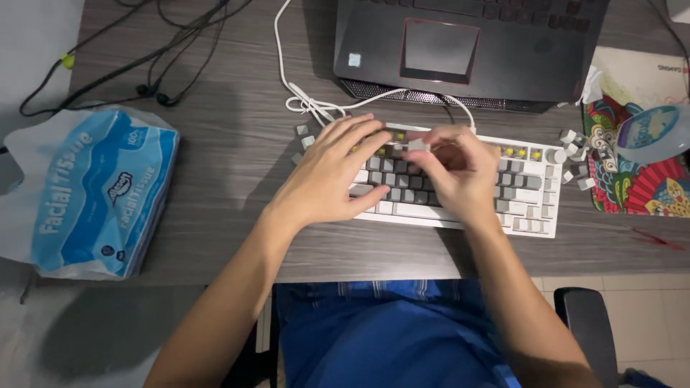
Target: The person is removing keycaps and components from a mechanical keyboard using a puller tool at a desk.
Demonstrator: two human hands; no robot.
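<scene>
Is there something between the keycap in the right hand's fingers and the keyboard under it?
Nothing visible. The right hand pinches a grey keycap just above the keyboard, with only open key rows below. The left hand rests flat beside it, not under the keycap.

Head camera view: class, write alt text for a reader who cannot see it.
A person's left hand rests flat on a white and grey keyboard while the right hand pinches a small grey keycap above it. Loose keycaps lie right of the keyboard, a laptop behind, a blue tissue pack left.
</scene>
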